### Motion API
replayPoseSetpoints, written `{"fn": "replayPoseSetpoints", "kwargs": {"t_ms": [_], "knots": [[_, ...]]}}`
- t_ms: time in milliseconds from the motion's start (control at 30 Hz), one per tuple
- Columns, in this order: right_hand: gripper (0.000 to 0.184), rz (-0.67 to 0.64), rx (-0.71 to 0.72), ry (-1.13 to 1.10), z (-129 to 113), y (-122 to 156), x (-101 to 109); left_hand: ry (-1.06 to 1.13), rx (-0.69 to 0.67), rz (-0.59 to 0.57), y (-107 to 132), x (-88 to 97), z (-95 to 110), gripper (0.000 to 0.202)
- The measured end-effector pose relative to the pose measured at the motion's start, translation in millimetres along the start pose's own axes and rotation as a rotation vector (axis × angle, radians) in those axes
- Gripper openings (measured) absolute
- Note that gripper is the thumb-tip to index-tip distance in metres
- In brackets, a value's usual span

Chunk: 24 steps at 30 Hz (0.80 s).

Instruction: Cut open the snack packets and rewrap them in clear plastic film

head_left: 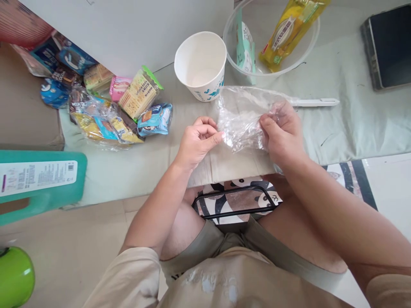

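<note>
A clear plastic bag (240, 124) is stretched between my two hands, low over the cloth-covered table. My left hand (197, 143) pinches its left edge between thumb and fingers. On the other side, my right hand (284, 132) grips the bag's right end, fingers curled into the film. Just behind the bag stands a white paper cup (201, 64) with blue marks, its inside showing nothing. A white pen-like stick (317, 102) lies beyond my right hand, partly covered by the bag.
Wrapped snacks (109, 115) are heaped at the left, with a soda biscuit pack (139, 94) among them. A clear round tub (272, 76) at the back holds a yellow packet (285, 36) and a green one. A phone (390, 47) lies far right; a green jug (41, 182) is front left.
</note>
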State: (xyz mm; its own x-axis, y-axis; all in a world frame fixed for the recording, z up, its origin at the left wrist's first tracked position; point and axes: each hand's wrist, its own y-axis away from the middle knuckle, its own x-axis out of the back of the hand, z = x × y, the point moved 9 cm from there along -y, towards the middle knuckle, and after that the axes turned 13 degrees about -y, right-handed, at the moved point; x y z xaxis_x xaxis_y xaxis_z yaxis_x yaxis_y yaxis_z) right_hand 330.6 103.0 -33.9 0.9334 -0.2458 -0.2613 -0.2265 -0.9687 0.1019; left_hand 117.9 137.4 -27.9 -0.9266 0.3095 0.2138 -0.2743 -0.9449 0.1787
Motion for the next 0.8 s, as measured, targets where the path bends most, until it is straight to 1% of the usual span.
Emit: {"fn": "replayPoseSetpoints", "kwargs": {"t_ms": [133,200,267,333,433,500,567,633,667,733,800], "knots": [[0.035,0.077,0.051,-0.062,-5.4,-2.5,8.6,0.020,-0.011,0.063,-1.0,8.2,-2.1,0.045],[0.032,0.063,0.038,-0.069,-7.7,0.2,5.4,0.032,-0.028,0.076,-1.8,8.9,-2.8,0.045],[0.029,0.020,0.031,-0.057,-10.8,5.0,-1.0,0.075,-0.053,0.089,-2.1,8.1,-2.1,0.049],[0.027,-0.041,0.038,-0.003,-14.2,10.8,-8.4,0.131,-0.084,0.091,-2.1,6.1,0.2,0.064],[0.025,-0.105,0.065,0.129,-21.2,19.9,-15.8,0.140,-0.129,0.054,-1.5,0.2,6.2,0.087],[0.023,-0.145,0.076,0.185,-27.5,26.2,-20.4,0.105,-0.147,0.012,-0.3,-4.6,10.5,0.097],[0.024,-0.187,0.082,0.186,-34.6,32.2,-25.1,0.082,-0.122,-0.035,1.4,-9.8,11.5,0.100],[0.027,-0.218,0.068,0.130,-38.3,36.1,-28.2,0.081,-0.066,-0.071,3.1,-13.8,9.5,0.095],[0.027,-0.221,0.049,0.089,-37.7,36.6,-28.2,0.085,-0.039,-0.083,3.8,-15.3,8.4,0.089],[0.027,-0.191,-0.003,0.000,-31.3,34.4,-24.3,0.103,0.013,-0.104,4.3,-17.8,5.8,0.071],[0.027,-0.129,-0.069,-0.070,-20.2,29.7,-17.0,0.130,0.070,-0.108,3.4,-18.5,2.1,0.052]]}}
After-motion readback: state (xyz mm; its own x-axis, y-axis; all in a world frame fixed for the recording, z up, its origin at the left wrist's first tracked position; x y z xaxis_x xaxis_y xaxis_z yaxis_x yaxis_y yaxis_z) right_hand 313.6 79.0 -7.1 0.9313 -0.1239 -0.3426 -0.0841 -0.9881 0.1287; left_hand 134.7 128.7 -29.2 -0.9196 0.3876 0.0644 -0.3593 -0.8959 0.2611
